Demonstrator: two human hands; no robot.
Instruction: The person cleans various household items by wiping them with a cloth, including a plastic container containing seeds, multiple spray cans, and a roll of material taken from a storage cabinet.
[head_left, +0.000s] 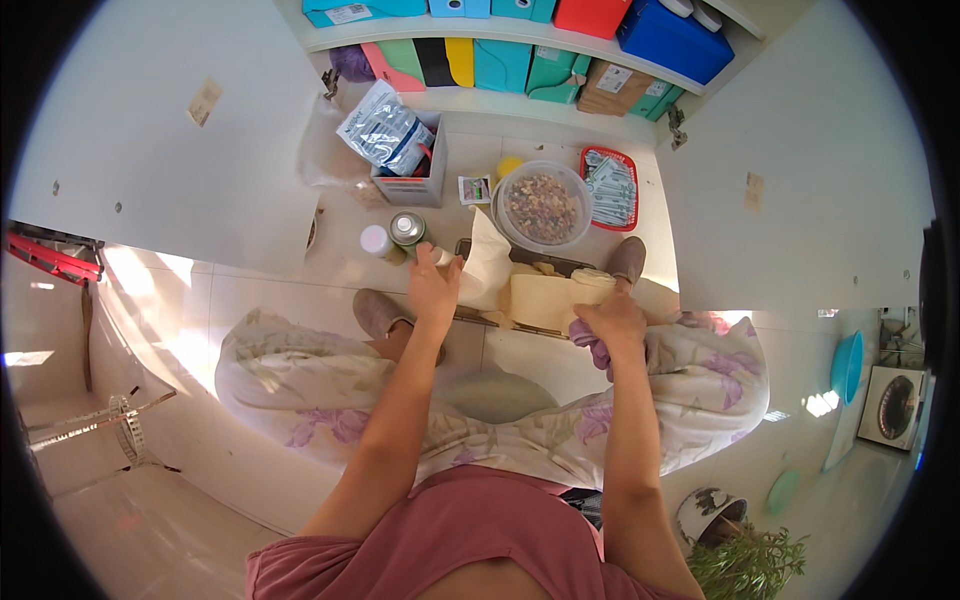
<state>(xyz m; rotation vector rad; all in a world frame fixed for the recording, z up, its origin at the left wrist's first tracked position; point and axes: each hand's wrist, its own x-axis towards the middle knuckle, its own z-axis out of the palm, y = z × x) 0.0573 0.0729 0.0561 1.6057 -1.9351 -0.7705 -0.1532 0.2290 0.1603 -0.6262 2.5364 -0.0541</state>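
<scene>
My left hand (436, 289) grips a small pale cylindrical thing (441, 256), with a cream sheet (487, 251) of paper or cloth rising beside the fingers. A purple cloth (591, 343) is bunched in my right hand (615, 316), at the right end of a brown basket or tray (555, 262). Cream folded or rolled material (540, 298) lies in that tray, between my hands. Just beyond my left hand stand a metal-topped can (407, 227) and a white-capped container (377, 240). Behind the tray is a round clear plastic tub (544, 206) of mixed dry pieces.
A red basket of sachets (636, 191) and a grey box (420, 191) with a foil pouch stand farther back. Cabinet doors (172, 150) flank the space at left and right (802, 165). Above are shelves (480, 99) of coloured boxes. A potted plant (742, 559) is behind at right.
</scene>
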